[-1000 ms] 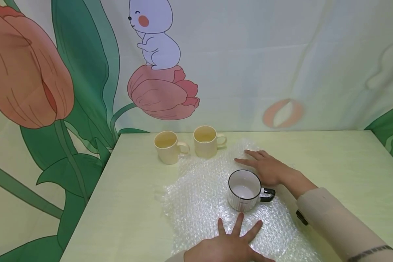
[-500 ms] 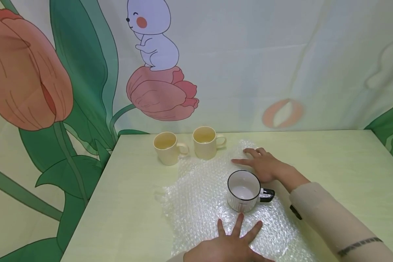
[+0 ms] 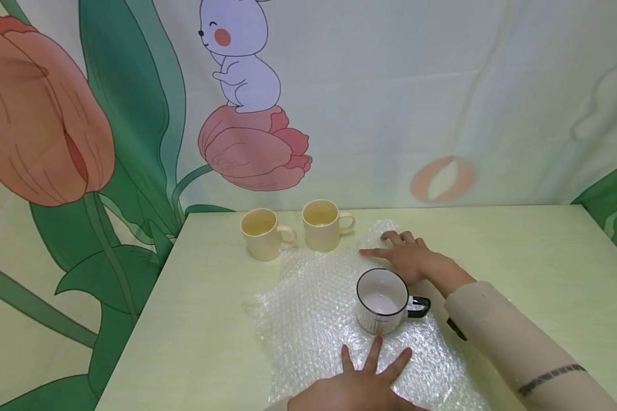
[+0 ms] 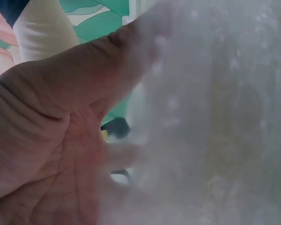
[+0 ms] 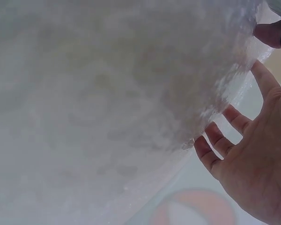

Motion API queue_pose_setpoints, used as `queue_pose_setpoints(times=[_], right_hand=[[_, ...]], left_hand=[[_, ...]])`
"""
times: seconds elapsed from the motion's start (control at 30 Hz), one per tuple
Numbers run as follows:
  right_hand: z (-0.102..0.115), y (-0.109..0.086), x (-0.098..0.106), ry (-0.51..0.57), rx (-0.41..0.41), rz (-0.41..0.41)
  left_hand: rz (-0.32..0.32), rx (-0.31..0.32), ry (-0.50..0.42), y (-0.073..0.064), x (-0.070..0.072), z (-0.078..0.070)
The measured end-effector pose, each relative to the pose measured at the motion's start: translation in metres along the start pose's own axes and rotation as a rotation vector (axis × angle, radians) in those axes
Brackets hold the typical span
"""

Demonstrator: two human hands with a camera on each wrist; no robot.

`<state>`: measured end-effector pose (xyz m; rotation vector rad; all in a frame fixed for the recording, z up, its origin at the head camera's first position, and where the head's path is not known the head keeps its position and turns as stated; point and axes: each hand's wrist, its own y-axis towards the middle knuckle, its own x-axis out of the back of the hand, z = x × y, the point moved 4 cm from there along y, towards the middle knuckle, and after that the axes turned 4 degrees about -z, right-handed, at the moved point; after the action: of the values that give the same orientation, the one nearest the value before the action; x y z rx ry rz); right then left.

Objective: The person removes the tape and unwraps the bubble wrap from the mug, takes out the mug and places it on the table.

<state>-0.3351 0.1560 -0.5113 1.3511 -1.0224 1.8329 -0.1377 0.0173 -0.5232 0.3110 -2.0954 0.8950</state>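
Observation:
A white mug with a dark rim and black handle (image 3: 383,297) stands upright on a sheet of bubble wrap (image 3: 313,308). In the head view my left hand (image 3: 352,388) lies on the wrap in front of it, fingers spread, the middle fingertip right at the mug's base. Behind the mug my right hand (image 3: 408,260) rests on the far right part of the wrap, fingers apart and slightly bent. Wrap (image 4: 215,117) fills much of the left wrist view and hides that hand's fingertips. In the right wrist view the right fingertips touch the wrap (image 5: 107,93).
Two cream mugs, a left one (image 3: 261,237) and a right one (image 3: 321,228), stand at the back edge of the wrap, handles to the right. The pale green table (image 3: 200,319) ends at a printed curtain (image 3: 370,103) with tulips and a white animal.
My right hand and sleeve have shifted a little to the left over the wrap, the fingers bending slightly more. The left hand and the mugs stay where they were.

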Motion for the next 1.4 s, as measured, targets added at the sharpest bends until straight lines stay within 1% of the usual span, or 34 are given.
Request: queue_pose_setpoints(times=[0.07,0.2,0.37,0.4,0.53,0.6,0.67,0.7,0.8,0.87,0.9,0.93,1.0,1.1,1.2,1.4], right_hand=[[0.0,0.0,-0.001,0.016,-0.015,0.005],[-0.001,-0.001,-0.003,0.036,-0.039,0.01],[0.001,0.0,-0.002,0.034,-0.033,0.019],[0.001,0.0,-0.001,0.032,-0.033,0.021],[0.0,0.0,0.0,0.035,-0.044,0.032],[0.0,0.0,0.0,0.037,-0.05,0.038],[0.0,-0.001,0.001,0.041,-0.053,0.041],[0.0,-0.001,0.001,0.044,-0.054,0.042],[0.001,-0.001,0.0,0.047,-0.05,0.043],[0.001,0.0,-0.001,0.048,-0.049,0.044],[0.001,0.0,-0.001,0.05,-0.048,0.044],[0.001,0.001,-0.001,0.05,-0.05,0.043],[0.0,0.001,0.0,0.051,-0.053,0.044],[0.001,0.002,0.0,0.057,-0.05,0.046],[0.001,0.002,0.0,0.057,-0.049,0.047],[-0.002,0.002,-0.002,0.052,-0.051,0.042]], left_hand=[[-0.006,-0.008,0.035,-0.004,0.003,-0.003],[0.011,-0.017,0.08,-0.01,0.009,-0.006],[0.016,-0.029,0.021,-0.014,0.012,-0.003],[0.01,-0.033,0.01,-0.016,0.013,-0.002],[-0.043,-0.067,0.036,-0.03,0.02,0.003],[-0.099,-0.069,0.063,-0.038,0.025,0.009],[-0.148,-0.045,0.091,-0.047,0.031,0.017],[-0.178,-0.021,0.116,-0.051,0.033,0.022],[-0.246,0.1,0.165,-0.06,0.039,0.04],[-0.272,0.189,0.184,-0.065,0.04,0.053],[-0.281,0.23,0.177,-0.067,0.04,0.059],[-0.285,0.262,0.165,-0.068,0.04,0.065],[-0.289,0.302,0.152,-0.068,0.039,0.073],[-0.288,0.329,0.124,-0.067,0.035,0.081],[-0.286,0.34,0.102,-0.064,0.032,0.086],[-0.283,0.338,0.067,-0.062,0.028,0.088]])
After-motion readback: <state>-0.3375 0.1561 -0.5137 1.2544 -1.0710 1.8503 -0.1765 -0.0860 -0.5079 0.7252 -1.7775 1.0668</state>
